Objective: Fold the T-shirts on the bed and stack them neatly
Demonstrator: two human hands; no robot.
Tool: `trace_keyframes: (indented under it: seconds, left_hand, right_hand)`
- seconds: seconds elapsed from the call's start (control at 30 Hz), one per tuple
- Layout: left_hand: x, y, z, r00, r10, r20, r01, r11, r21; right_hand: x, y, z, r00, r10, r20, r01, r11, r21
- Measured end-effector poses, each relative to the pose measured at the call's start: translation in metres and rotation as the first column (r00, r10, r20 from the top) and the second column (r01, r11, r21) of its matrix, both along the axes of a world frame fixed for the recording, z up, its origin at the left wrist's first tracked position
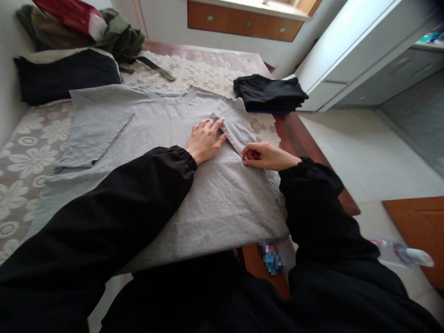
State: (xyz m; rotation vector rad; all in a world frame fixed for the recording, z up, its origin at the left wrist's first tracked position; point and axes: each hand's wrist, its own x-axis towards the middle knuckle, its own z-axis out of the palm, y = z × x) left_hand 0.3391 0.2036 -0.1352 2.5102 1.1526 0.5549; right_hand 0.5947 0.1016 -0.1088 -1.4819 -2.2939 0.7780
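A grey T-shirt point(166, 185) lies spread on the table, its neckline at the far side and its lower edge hanging over the near side. Both sleeves are folded inward over the body. My left hand point(205, 140) rests flat on the shirt's chest, fingers spread, the fingertips at the upper end of the right-hand sleeve's hem. At the lower end of that hem, my right hand point(265, 156) is closed in a pinch on the sleeve edge. The fabric between its fingertips is mostly hidden.
A stack of folded dark clothes point(268, 92) sits at the back right. Folded black clothing point(67, 76) and an olive-green bag point(120, 34) occupy the back left. Under the shirt is a floral lace tablecloth point(29, 157). A plastic bottle point(398, 253) is low on the right.
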Motion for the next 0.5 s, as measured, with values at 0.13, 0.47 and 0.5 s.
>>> trace_keyframes:
  seconds: [0.13, 0.47, 0.5]
  left_hand:
    - [0.001, 0.009, -0.005, 0.997, 0.047, 0.061, -0.044, 0.997, -0.062]
    - [-0.002, 0.024, -0.013, 0.965, -0.004, 0.263, 0.037, 0.992, -0.119]
    - [-0.001, 0.024, -0.013, 0.967, -0.003, 0.254, 0.033, 0.993, -0.117]
  right_hand:
    - [0.001, -0.002, 0.001, 0.999, 0.009, -0.044, -0.011, 0.998, -0.055]
    - [-0.005, -0.009, -0.003, 1.000, -0.017, 0.009, 0.016, 0.997, 0.071]
    - [-0.007, -0.010, -0.003, 1.000, -0.018, 0.001, 0.018, 0.997, 0.076]
